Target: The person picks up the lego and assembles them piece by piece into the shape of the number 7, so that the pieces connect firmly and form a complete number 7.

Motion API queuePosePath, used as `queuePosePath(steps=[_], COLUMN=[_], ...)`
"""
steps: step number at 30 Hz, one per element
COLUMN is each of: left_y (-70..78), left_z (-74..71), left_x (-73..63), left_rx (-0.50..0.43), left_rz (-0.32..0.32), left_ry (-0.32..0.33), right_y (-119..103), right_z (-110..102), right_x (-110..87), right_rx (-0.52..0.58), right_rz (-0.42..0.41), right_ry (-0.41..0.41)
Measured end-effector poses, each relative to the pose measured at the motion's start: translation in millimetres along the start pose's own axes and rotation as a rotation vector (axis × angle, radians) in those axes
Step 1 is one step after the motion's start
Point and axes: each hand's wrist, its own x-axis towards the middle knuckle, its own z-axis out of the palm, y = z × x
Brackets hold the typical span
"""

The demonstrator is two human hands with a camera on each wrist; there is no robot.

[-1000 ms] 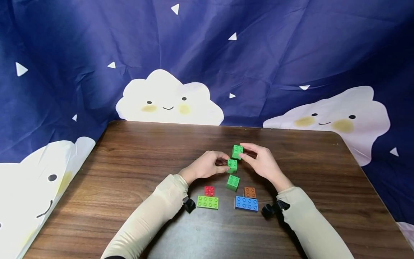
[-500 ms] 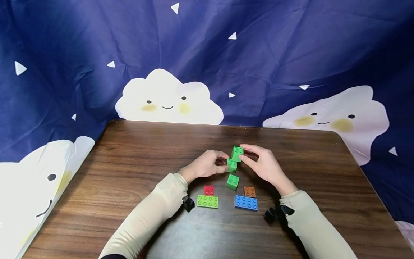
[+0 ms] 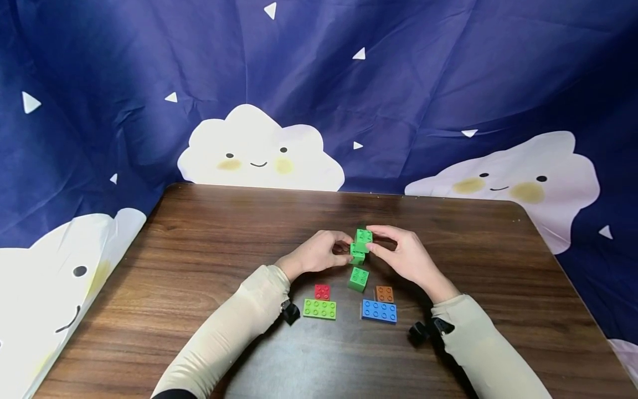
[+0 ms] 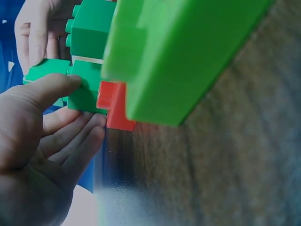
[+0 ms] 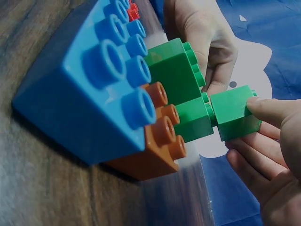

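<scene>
Head view shows me the table [image 3: 239,227], the left hand [image 3: 319,253] and right hand [image 3: 407,255] over it, each half closed in a thumb-and-finger pinch: left on the lower green brick [image 3: 356,256], right on the upper green brick [image 3: 364,240], just above it. I judge both light, stiff, slightly slick; opposite flat sides hold best.

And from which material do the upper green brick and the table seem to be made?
Upper green brick: likely hard plastic, smooth, slightly glossy; crisp edges and even colour suggest it. Table: real wood or wood-look laminate, softly shiny; grain and reflected light show.
</scene>
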Motion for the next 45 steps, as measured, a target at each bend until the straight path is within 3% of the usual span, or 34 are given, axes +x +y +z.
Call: queuePosePath(steps=[29,45], left_y=[-0.4,-1.7], left_z=[-1.5,-2.4], left_x=[0.8,1.2], left_rx=[0.019,0.024], left_rz=[0.023,0.038], left_ry=[-0.01,-0.006], right_y=[-5.3,-6.4], right_z=[5.6,3.4], right_x=[-4.0,-0.6], right_rx=[-0.084,-0.054], right_rz=[-0.09,-0.097], right_ry=[-0.01,-0.04])
